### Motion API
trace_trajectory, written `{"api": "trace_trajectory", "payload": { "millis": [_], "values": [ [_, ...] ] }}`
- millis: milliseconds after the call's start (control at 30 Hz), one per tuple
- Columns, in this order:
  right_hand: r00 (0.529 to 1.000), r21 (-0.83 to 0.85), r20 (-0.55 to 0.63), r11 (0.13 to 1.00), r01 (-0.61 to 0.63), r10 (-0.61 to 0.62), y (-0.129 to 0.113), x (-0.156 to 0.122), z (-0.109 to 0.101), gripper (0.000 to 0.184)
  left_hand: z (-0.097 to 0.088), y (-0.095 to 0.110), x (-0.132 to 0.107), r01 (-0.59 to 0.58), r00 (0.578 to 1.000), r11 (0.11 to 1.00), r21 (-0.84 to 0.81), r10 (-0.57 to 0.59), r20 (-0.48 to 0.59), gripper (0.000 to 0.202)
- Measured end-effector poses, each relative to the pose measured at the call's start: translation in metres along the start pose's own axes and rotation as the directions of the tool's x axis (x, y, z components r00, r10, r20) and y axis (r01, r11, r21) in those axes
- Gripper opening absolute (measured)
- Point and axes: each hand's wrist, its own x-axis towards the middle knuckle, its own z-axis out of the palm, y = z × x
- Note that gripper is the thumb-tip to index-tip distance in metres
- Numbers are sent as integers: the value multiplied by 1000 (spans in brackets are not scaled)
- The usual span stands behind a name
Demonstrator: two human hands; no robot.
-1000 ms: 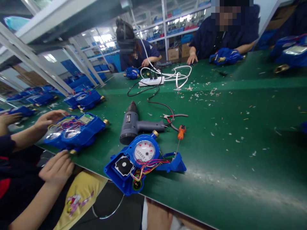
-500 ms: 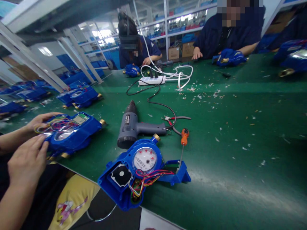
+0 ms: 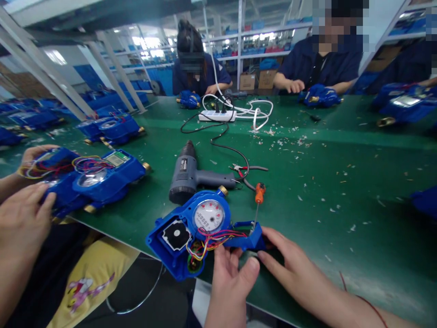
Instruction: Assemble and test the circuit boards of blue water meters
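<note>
A blue plastic water meter housing (image 3: 180, 241) lies open at the table's near edge, with a round white-faced dial (image 3: 209, 216) and coloured wires spilling from it. My right hand (image 3: 293, 269) pinches the end of a blue plastic cover part (image 3: 247, 241) attached by those wires. My left hand (image 3: 232, 284) is just below that part with its fingers apart, beside the wires. An orange-handled screwdriver (image 3: 259, 193) stands with its shaft reaching down to the blue part. A corded grey heat gun (image 3: 186, 175) lies beyond the meter.
A co-worker's hands (image 3: 23, 214) work on another blue meter (image 3: 109, 177) at left. Red-handled pliers (image 3: 242, 169) and a white power strip (image 3: 216, 116) sit on the green table (image 3: 341, 182), which is scattered with plastic scraps. Two co-workers sit across with meters.
My two hands have come into view at the bottom and reached the blue cover part. The co-worker's hands at left have moved onto a further meter, and the view has shifted slightly.
</note>
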Motion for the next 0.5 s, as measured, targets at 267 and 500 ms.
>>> {"api": "trace_trajectory", "payload": {
  "millis": [267, 500],
  "values": [
    [888, -379, -12, 824, 421, -459, -16, -22, -33, 32, -10, 5, -14, 7, 1000, 989, 149, -8, 5, 94],
    [860, -580, 292, 637, 507, -418, 6, 12, -81, 39, -25, 8, -14, 27, 997, 967, 254, -46, 70, 112]
  ]
}}
